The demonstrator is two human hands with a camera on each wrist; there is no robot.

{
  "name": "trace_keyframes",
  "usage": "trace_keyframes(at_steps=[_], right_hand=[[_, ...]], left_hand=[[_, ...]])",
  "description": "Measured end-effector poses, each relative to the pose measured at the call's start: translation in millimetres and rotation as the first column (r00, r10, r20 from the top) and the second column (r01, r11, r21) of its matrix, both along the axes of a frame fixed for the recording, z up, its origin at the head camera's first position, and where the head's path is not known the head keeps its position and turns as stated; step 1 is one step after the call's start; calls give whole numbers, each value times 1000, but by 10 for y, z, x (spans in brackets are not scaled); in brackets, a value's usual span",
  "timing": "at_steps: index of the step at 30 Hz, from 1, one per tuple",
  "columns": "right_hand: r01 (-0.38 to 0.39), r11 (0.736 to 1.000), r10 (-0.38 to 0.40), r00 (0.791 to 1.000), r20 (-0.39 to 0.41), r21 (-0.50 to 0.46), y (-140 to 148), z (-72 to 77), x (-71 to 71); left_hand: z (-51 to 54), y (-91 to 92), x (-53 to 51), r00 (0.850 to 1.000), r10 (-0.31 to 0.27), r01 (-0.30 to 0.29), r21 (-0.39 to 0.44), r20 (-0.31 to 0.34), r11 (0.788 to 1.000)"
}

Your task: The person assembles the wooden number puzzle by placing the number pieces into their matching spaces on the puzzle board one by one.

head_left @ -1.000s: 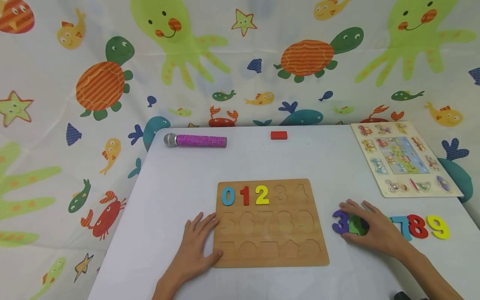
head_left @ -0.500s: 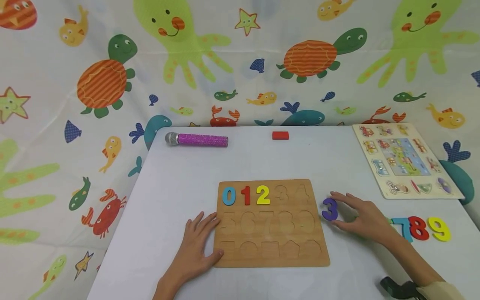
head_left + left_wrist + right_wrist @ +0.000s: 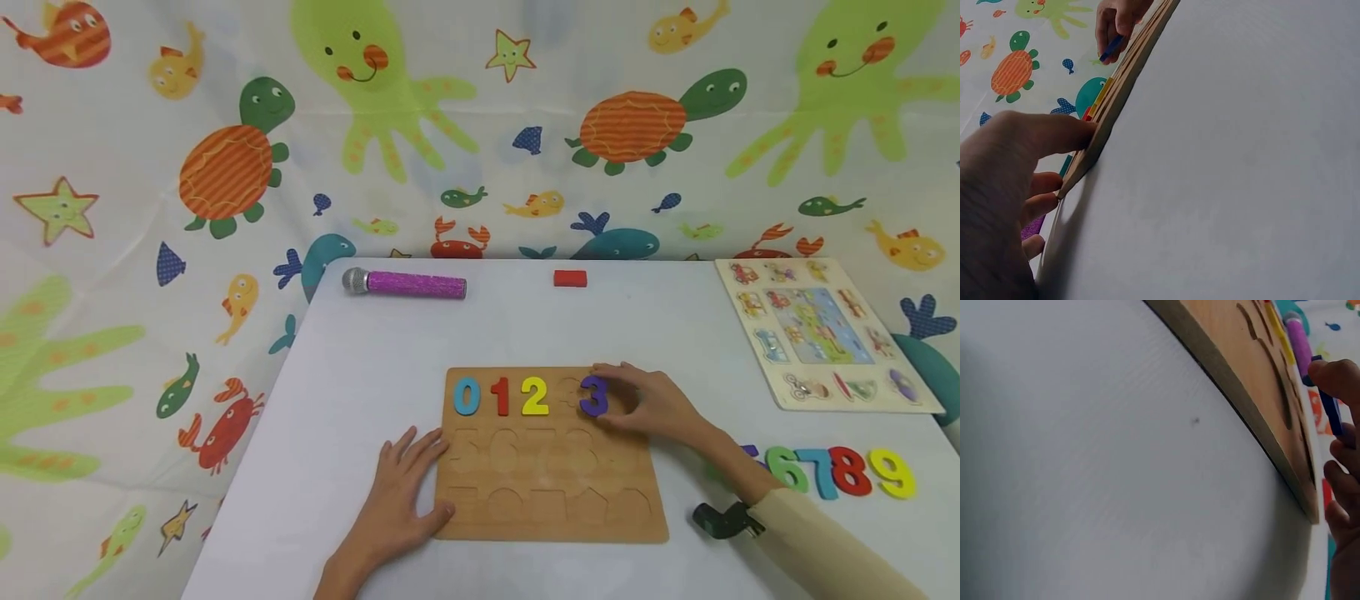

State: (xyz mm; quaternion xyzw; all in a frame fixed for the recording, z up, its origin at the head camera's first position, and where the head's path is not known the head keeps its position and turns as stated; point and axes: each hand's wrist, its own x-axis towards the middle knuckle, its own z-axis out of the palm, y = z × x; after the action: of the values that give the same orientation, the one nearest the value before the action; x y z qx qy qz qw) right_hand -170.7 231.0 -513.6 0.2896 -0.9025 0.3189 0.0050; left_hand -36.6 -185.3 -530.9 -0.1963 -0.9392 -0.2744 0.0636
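Wooden board [image 3: 551, 471] — three digits [image 3: 502, 397] on it — one purple 3 [image 3: 597, 396] pinched.

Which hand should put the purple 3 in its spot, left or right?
Probably the right hand: it pinches the purple 3 above the board, just beside the 3-shaped slot. The left hand touches the board's left edge, farther from that slot.

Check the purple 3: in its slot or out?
Out: the right hand pinches the purple 3 above the board; its slot shows beside it.
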Motion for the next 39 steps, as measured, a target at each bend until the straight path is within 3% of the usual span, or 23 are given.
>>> trace_keyframes(at_steps=[9, 19, 39], right_hand=[[-19, 1000, 19, 1000, -2, 3, -182, -87, -137], [30, 997, -34, 998, 56, 67, -267, -123, -129], [9, 992, -21, 995, 96, 123, -299, -57, -154]], left_hand=[[24, 5, 11, 1000, -3, 3, -5, -19, 1000], [42, 13, 7, 1000, 6, -6, -3, -7, 1000], [62, 16, -6, 1000, 2, -2, 2, 0, 1000]])
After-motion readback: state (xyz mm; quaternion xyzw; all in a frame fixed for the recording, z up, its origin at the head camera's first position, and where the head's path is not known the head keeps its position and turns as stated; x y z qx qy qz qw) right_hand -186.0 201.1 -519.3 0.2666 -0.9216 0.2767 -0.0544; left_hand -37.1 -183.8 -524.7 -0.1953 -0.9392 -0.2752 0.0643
